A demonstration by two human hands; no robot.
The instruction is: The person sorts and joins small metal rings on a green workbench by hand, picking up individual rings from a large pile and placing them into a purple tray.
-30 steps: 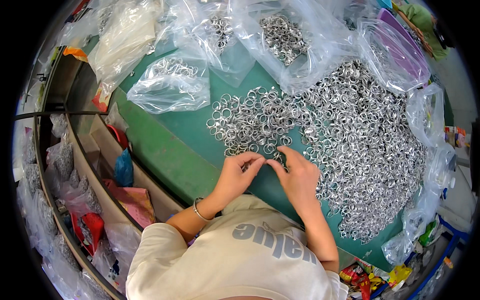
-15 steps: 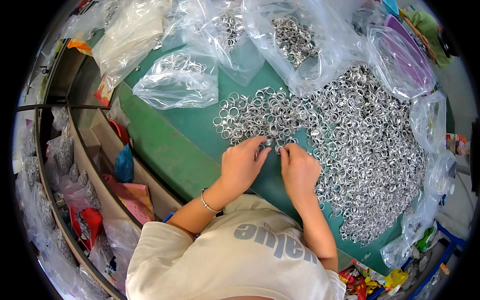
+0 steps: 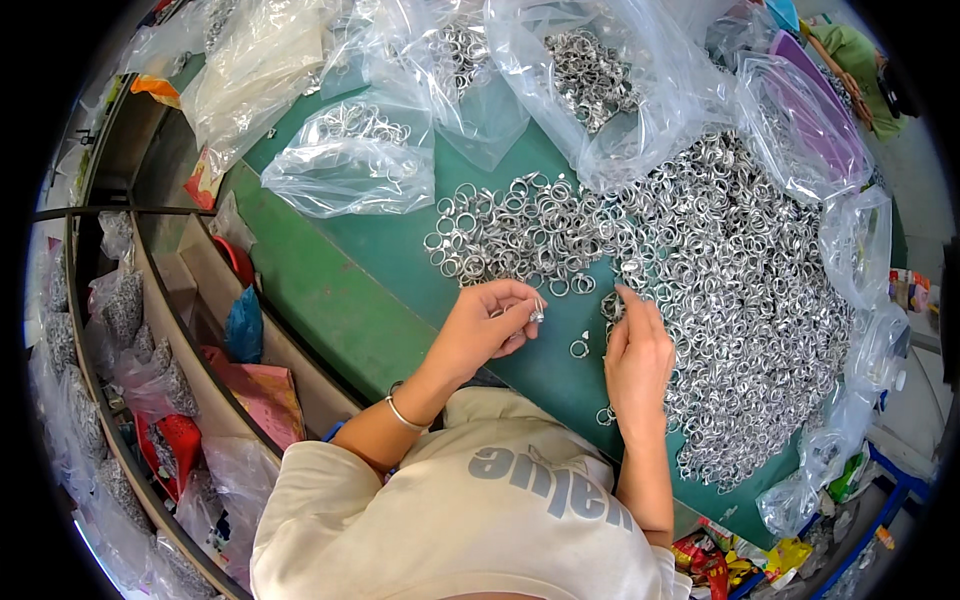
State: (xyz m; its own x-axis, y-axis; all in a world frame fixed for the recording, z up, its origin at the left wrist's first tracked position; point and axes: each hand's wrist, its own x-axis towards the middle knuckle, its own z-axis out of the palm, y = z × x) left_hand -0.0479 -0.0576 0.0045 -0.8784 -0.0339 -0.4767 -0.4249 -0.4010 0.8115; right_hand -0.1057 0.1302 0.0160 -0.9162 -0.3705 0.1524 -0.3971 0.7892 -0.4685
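My left hand (image 3: 493, 322) is raised a little over the green table, thumb and fingers closed on small silver rings (image 3: 537, 314) that poke out at the fingertips. To its right, my right hand (image 3: 641, 358) rests at the left edge of a large heap of silver rings (image 3: 745, 300). Its fingers stretch forward, apart from the thumb, with a few rings beside the fingertips; whether they touch is hard to make out. A single loose ring (image 3: 579, 349) lies between the two hands. Just beyond them spreads a smaller group of rings (image 3: 520, 230), joining the heap on its right.
Clear plastic bags of rings (image 3: 350, 160) line the table's far side, and more plastic (image 3: 860, 340) edges the right. A purple tray (image 3: 815, 90) stands far right, near another person (image 3: 860, 75). Shelves with bagged rings (image 3: 120, 305) are on the left.
My hands have moved apart. The right has shifted right to the heap's edge, its fingers extended; the left has turned and drawn slightly nearer with rings. A loose ring now shows between them.
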